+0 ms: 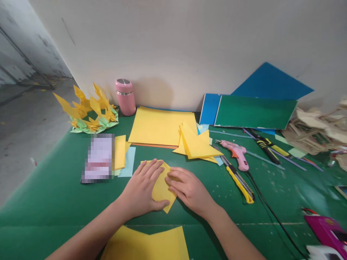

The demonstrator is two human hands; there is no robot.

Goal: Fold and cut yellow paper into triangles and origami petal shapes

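Observation:
A folded yellow paper piece (160, 188) lies on the green table (54, 202) in front of me. My left hand (142, 191) lies flat on its left part, fingers stretched out and spread, thumb along the lower edge. My right hand (187, 187) presses on its right part with fingers together and bent towards the fold. Both hands touch the paper; most of it is hidden beneath them.
A yellow sheet (146, 243) lies by the near edge. Behind are a yellow paper stack (159, 126), folded yellow pieces (196, 144), a pink bottle (125, 96), paper flowers (89, 112), a pink glue gun (235, 153), a yellow utility knife (240, 182), and blue and green boards (255, 110).

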